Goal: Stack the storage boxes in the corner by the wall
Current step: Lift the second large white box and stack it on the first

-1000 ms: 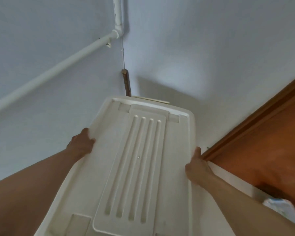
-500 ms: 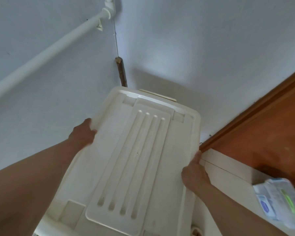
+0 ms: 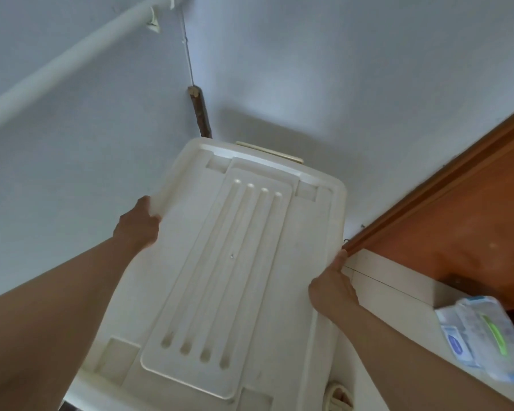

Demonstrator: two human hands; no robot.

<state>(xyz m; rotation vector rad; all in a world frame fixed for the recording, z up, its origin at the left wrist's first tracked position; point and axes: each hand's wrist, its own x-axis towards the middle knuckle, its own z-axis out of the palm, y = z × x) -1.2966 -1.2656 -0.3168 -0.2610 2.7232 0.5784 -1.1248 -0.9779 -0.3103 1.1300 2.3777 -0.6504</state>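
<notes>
A large white storage box with a ribbed lid fills the middle of the view, its far end close to the corner of two pale blue walls. My left hand grips the box's left rim, fingers curled under the edge. My right hand grips the right rim, thumb on top. Another white edge shows under the near left corner of the box; whether it is a second box I cannot tell.
A white pipe runs along the left wall. A brown stick stands in the corner behind the box. A wooden door frame and white ledge lie to the right, with plastic packets on the ledge.
The box has slid forward toward the corner and the view has tilted down. The near end of the lid and the packets on the ledge have come into sight. Both hands keep their hold.
</notes>
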